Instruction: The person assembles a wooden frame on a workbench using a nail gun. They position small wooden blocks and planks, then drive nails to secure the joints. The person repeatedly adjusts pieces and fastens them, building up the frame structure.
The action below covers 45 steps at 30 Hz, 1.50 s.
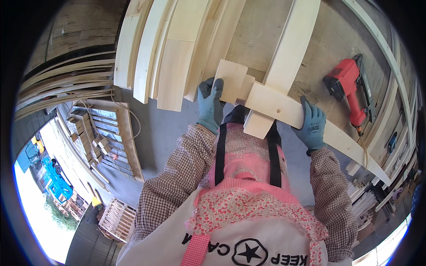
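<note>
My left hand [210,103], in a blue glove with dark fingertips, pinches the left edge of a short flat wood block [231,76] at the near edge of the workbench. My right hand [313,125], gloved the same, grips a pale wooden board [276,105] that slants down to the right. The board lies across the near end of a long wide plank [293,42] running away from me. Beneath the board, a short wood piece [258,124] sticks out toward me. The fingers under the wood are hidden.
A red nail gun [348,84] lies on the workbench [255,33] at right, its hose hanging off the near edge. Several long planks [177,57] lie side by side at left. A slatted pallet [117,217] and a stand with stacked blocks [84,133] are on the left.
</note>
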Tool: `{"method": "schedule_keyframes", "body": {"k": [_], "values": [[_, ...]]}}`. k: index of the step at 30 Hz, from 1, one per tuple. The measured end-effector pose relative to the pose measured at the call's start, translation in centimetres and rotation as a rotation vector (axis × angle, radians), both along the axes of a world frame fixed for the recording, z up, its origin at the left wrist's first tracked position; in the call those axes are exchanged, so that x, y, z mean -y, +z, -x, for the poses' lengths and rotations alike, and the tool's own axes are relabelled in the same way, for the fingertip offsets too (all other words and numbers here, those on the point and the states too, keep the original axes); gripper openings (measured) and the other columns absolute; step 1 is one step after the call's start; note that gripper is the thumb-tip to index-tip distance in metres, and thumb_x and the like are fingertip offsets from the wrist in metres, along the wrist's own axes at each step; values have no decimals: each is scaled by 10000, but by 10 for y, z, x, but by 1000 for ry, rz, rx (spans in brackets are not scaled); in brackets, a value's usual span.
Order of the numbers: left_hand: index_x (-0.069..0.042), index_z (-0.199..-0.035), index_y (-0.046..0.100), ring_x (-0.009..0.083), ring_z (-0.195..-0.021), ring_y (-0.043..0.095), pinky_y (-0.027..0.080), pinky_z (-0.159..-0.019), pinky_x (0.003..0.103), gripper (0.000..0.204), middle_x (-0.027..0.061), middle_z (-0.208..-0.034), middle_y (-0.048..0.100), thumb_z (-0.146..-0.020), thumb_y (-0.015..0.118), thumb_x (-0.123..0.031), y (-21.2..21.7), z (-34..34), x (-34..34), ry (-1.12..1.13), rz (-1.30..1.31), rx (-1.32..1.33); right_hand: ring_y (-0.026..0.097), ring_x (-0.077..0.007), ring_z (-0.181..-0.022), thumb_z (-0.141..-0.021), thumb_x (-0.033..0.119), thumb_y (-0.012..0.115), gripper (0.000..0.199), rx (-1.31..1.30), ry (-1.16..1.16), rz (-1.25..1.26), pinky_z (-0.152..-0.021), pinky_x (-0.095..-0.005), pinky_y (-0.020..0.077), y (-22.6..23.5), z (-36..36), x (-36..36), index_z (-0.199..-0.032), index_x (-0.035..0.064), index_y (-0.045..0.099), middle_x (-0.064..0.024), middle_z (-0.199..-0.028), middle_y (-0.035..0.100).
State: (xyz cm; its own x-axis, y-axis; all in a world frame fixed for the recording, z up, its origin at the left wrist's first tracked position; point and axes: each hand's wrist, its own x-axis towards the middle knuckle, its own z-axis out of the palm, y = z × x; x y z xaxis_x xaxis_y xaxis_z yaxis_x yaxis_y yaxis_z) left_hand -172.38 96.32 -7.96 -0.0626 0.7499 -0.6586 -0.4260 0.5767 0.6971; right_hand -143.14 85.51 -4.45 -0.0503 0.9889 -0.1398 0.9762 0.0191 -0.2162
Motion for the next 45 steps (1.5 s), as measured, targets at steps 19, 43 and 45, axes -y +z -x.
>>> {"method": "schedule_keyframes", "body": {"k": [19, 43, 45], "values": [[2, -1246, 451, 129, -992, 552, 457, -856, 244, 403, 73, -1148, 555, -877, 573, -106, 19, -9, -23, -293, 245, 120, 451, -302, -1065, -588, 259, 724, 833, -5, -1, 20, -932, -430, 336, 3, -2, -6, -1328, 87, 383, -107, -1187, 479], [37, -1259, 289, 339, -1139, 446, 391, -958, 381, 1050, 209, -1217, 424, -489, 880, -363, 36, -43, -37, -952, -133, -878, 428, -307, -1081, -601, 240, 708, 855, 40, -32, 77, -945, -436, 322, 0, -1, -2, -1357, 85, 342, -113, -1217, 444], [32, -1254, 299, 339, -1140, 445, 391, -957, 382, 1039, 207, -1214, 425, -485, 883, -352, 37, -43, -38, -944, -116, -860, 417, -313, -1109, -597, 247, 716, 863, 53, -36, 79, -969, -444, 309, -3, -1, 0, -1356, 84, 340, -115, -1237, 432]]}}
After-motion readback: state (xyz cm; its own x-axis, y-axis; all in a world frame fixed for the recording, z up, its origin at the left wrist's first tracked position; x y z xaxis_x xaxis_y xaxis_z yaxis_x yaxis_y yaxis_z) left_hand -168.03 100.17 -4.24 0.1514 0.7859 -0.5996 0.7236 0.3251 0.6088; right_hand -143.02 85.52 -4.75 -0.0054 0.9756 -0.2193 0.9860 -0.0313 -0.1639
